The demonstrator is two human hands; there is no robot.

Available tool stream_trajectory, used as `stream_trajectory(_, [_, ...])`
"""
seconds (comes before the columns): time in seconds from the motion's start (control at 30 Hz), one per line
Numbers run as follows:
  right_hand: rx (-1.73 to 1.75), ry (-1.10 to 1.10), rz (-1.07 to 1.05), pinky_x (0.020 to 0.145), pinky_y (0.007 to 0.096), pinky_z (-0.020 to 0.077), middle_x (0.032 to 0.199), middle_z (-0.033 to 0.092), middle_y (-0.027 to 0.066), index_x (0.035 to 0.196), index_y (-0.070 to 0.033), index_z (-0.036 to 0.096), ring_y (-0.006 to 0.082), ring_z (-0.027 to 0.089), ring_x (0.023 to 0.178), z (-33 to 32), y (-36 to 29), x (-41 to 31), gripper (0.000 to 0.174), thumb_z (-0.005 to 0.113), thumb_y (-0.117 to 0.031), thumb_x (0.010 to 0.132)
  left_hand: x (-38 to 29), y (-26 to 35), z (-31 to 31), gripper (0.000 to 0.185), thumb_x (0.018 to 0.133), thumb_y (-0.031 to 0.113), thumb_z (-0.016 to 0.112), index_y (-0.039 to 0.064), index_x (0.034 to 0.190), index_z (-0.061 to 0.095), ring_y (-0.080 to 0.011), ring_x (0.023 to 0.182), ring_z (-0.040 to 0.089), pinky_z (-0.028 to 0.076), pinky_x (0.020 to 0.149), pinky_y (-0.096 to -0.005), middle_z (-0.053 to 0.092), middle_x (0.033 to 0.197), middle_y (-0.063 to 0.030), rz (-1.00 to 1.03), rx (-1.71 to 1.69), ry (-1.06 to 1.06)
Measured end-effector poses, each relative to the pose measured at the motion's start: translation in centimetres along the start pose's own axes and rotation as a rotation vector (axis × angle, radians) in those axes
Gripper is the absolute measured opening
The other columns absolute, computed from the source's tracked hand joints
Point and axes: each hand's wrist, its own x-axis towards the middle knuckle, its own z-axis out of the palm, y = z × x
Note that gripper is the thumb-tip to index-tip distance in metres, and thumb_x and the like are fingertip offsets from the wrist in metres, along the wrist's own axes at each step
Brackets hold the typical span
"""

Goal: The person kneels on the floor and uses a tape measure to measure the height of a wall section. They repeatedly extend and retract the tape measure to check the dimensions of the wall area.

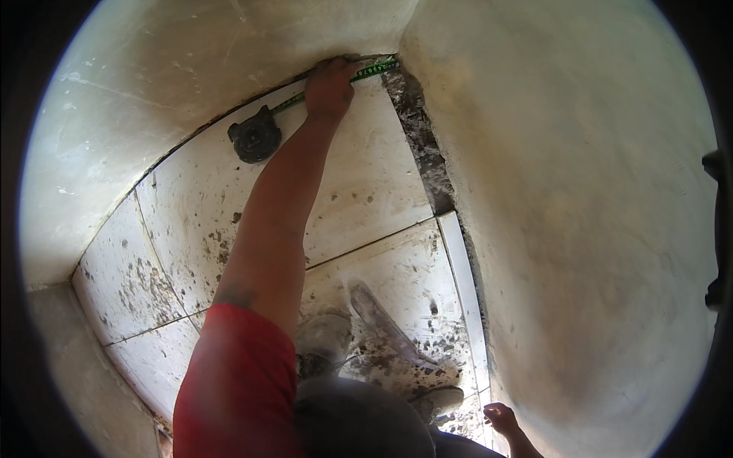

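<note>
My left hand [330, 86] reaches to the far corner and grips the extended green-and-black blade of a tape measure [375, 70]. The blade runs along the foot of the wall, and its end lies at the corner, over a rough unfilled gap. The dark tape case [255, 137] rests on a white floor tile [366, 160], left of my wrist. At the lower right, my right hand [501, 418] hangs near the right wall with its fingers curled; whether it holds anything is unclear.
A rough open strip [421, 137] separates the tile from the right wall [572, 200]. A narrow white tile strip [465, 286] fills its nearer part. A long flat dusty piece [389, 326] lies between my shoes [326, 335]. Dirt crumbs [143, 286] dot the tiles.
</note>
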Motion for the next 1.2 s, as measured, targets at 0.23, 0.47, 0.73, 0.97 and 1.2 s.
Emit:
stream_trajectory(0.23, [-0.009, -0.007, -0.013, 0.064, 0.0329, 0.0559, 0.088, 0.07, 0.0139, 0.111, -0.002, 0.063, 0.0205, 0.07, 0.074, -0.4, -0.4, 0.7, 0.03, 0.067, -0.023, 0.091, 0.2, -0.9, 1.1, 0.041, 0.075, 0.002, 0.062, 0.023, 0.109, 0.069, -0.027, 0.102, 0.06, 0.05, 0.088, -0.0404, 0.066, 0.104, -0.0047, 0.048, -0.1, 0.15])
stream_trajectory(0.47, [-0.008, 0.001, -0.047, 0.066, 0.0336, 0.0566, 0.087, 0.07, 0.0132, 0.111, -0.002, 0.063, 0.0206, 0.07, 0.074, -0.6, -0.3, 1.6, 0.029, 0.067, -0.023, 0.091, 0.1, -0.4, 1.9, 0.038, 0.076, 0.002, 0.061, 0.023, 0.106, 0.069, -0.028, 0.1, 0.06, 0.05, 0.088, -0.0404, 0.063, 0.106, -0.0033, 0.071, -0.014, 0.194])
stream_trajectory(0.73, [-0.013, -0.012, -0.01, 0.065, 0.0334, 0.0563, 0.086, 0.07, 0.0127, 0.111, -0.002, 0.063, 0.0203, 0.07, 0.073, -0.4, -0.6, 1.5, 0.03, 0.067, -0.023, 0.091, 0.2, -0.5, 2.1, 0.033, 0.075, 0.003, 0.061, 0.02, 0.102, 0.068, -0.0274, 0.1, 0.059, 0.05, 0.088, -0.0405, 0.064, 0.102, -0.0035, 0.064, -0.01, 0.255])
stream_trajectory(0.97, [-0.066, -0.011, -0.044, 0.065, 0.033, 0.056, 0.087, 0.07, 0.0126, 0.111, -0.002, 0.063, 0.0201, 0.07, 0.074, -0.2, -1.9, 0.9, 0.03, 0.067, -0.024, 0.091, 0.1, 0.4, 2.3, 0.032, 0.075, 0.003, 0.061, 0.018, 0.102, 0.068, -0.0282, 0.1, 0.059, 0.049, 0.087, -0.042, 0.064, 0.1, -0.0037, 0.026, 0.019, 0.303])
stream_trajectory(1.2, [-0.026, -0.003, -0.049, 0.068, 0.0311, 0.0555, 0.085, 0.072, 0.0115, 0.11, -0.003, 0.064, 0.0172, 0.07, 0.073, -0.2, -3.3, 1.2, 0.031, 0.068, -0.025, 0.089, -0.4, -0.4, 2.0, 0.033, 0.078, 0.007, 0.063, 0.017, 0.109, 0.068, -0.0272, 0.107, 0.055, 0.046, 0.091, -0.0452, 0.062, 0.107, -0.0041, 0.119, 0.007, 0.22])
